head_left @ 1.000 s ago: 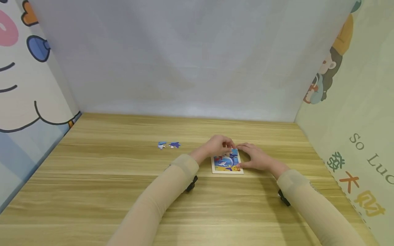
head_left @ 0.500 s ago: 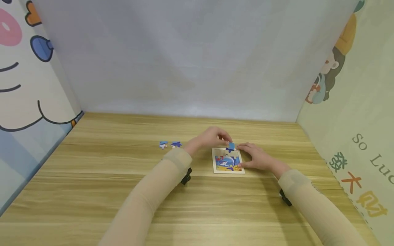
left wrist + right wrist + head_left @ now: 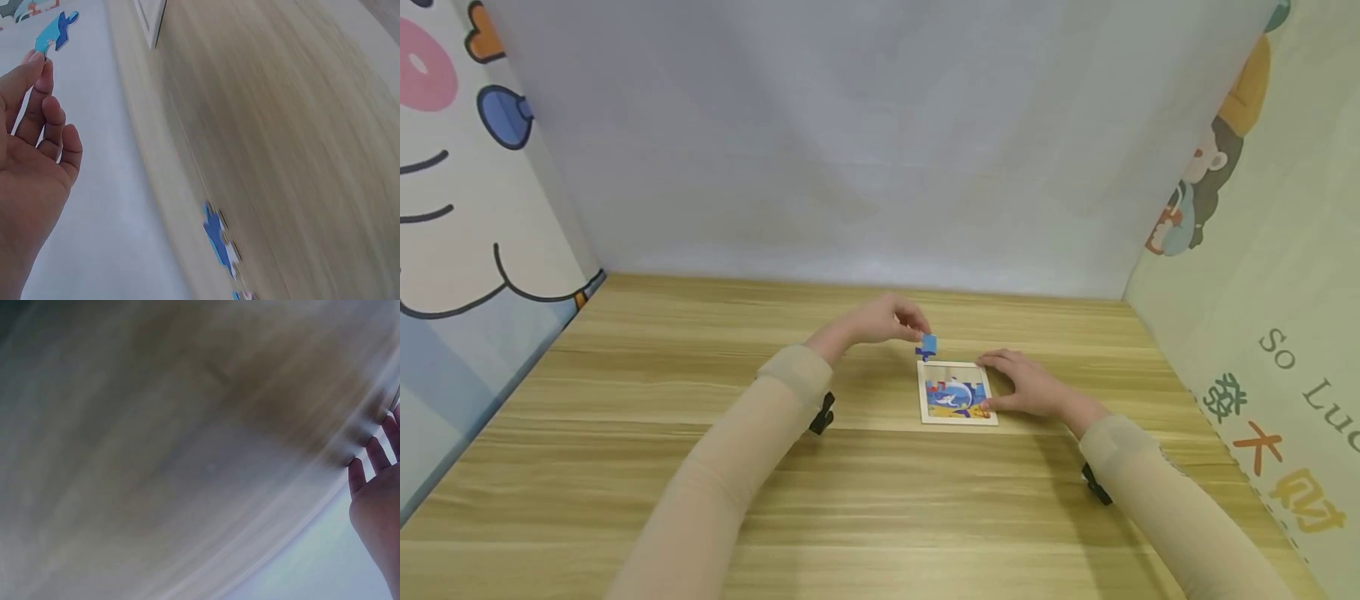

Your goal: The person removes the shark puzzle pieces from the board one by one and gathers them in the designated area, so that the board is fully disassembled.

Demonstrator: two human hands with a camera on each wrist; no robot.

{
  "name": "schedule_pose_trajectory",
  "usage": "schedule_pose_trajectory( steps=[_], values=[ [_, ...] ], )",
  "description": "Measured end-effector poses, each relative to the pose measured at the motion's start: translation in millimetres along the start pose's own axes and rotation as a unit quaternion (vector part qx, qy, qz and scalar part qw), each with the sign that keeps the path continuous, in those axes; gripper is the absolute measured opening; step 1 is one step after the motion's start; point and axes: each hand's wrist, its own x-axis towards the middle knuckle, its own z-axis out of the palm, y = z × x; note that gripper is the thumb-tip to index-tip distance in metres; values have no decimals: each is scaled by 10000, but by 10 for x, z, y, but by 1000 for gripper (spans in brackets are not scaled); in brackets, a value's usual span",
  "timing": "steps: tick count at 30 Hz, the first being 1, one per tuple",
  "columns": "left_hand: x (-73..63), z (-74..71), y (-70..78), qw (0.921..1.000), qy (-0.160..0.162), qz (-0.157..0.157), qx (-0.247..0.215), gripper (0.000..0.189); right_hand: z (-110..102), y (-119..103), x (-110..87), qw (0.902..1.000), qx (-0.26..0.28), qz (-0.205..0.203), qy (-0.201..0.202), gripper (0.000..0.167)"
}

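Observation:
My left hand (image 3: 878,320) pinches a blue jigsaw piece (image 3: 928,345) between thumb and fingertips, raised just beyond the board's far left corner. In the left wrist view the same piece (image 3: 55,31) shows light and dark blue. The white-framed puzzle board (image 3: 958,421) lies flat on the table. Its lower part holds a dolphin picture, while the upper part shows bare backing. At the board's right edge rests my right hand (image 3: 1026,385), thumb on the near right side and fingers by the far right corner. The right wrist view shows its fingers (image 3: 357,478) loosely extended.
Two loose jigsaw pieces lie on the wooden table (image 3: 880,517); the left wrist view shows one blue piece (image 3: 219,237) and part of another (image 3: 242,295). In the head view my left arm covers them. A pale curtain (image 3: 850,150) stands behind the table.
My left hand has lifted the blue jigsaw piece off the upper part of the board and carried it leftward, past the frame. My right hand stays at the board's right edge.

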Motion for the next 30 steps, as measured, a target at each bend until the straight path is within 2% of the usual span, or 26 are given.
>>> schedule_pose_trajectory(
  steps=[5,9,13,20,30],
  values=[
    [-133,-89,-143,9995,90,-302,-43,16,-1,-14,-1,10000,27,1,0,75],
    [-239,-121,-291,9977,143,-649,-143,16,-1,-22,-1,10000,38,55,-40,76],
    [-337,-144,-371,9953,223,-924,-173,16,2,-28,-2,10000,-2,70,-53,75],
    [-449,-131,-460,9934,412,-1069,23,16,-11,-33,-8,9999,-30,94,-73,75],
    [-535,-104,-574,9875,525,-1487,84,15,-13,-20,-4,9999,-47,113,-102,76]
  ],
)
